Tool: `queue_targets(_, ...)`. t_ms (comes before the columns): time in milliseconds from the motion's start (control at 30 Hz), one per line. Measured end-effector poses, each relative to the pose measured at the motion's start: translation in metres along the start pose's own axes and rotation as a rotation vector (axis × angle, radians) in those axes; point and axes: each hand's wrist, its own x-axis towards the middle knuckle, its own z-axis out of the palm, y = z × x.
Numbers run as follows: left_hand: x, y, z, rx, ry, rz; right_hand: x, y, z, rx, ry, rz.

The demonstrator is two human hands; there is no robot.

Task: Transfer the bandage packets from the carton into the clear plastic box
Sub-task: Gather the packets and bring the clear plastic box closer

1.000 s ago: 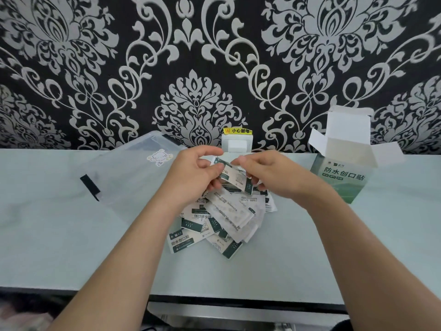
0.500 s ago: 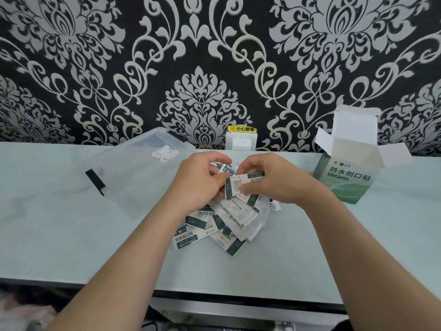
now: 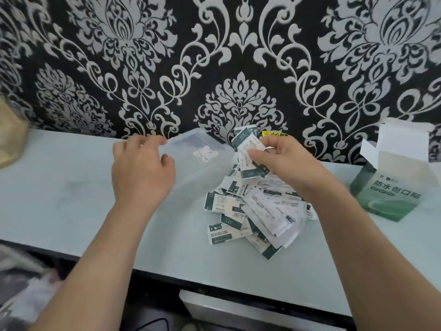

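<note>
On the pale green desk (image 3: 59, 199), the clear plastic box (image 3: 191, 168) lies centre-far, lid apparently shut, so the left hand (image 3: 140, 173) reaches over its left edge, grip spread, likely to open or steady it. Far right stands the green-and-white carton (image 3: 391, 187), flaps up, seemingly emptied. The white-and-green bandage packets (image 3: 253, 216) sit heaped beside the box; the right hand (image 3: 286, 161) pinches a small bunch above them, ready to load.

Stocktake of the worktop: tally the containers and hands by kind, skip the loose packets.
Clear plastic box: 1
Open carton: 1
Hands: 2, left hand at the box, right hand holding a bunch of bandage packets
Total: 4
</note>
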Motion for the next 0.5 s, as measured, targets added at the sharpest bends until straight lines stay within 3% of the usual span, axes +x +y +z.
queue_targets(67, 0.005, -0.022, -0.003, 0.047, -0.168, -0.173, 0.009, -0.007, 0.017, -0.013, 0.060, -0.001)
queue_targets(167, 0.008, -0.034, -0.003, 0.019, -0.329, -0.216, 0.020, -0.013, 0.033, 0.138, 0.148, 0.032)
queue_targets(300, 0.010, -0.041, -0.005, 0.030, -0.292, -0.127, 0.035, -0.012, 0.049, -0.054, 0.250, 0.041)
queue_targets(500, 0.018, -0.053, -0.010, -0.016, -0.256, -0.111, 0.046, -0.007, 0.067, -0.339, 0.243, -0.045)
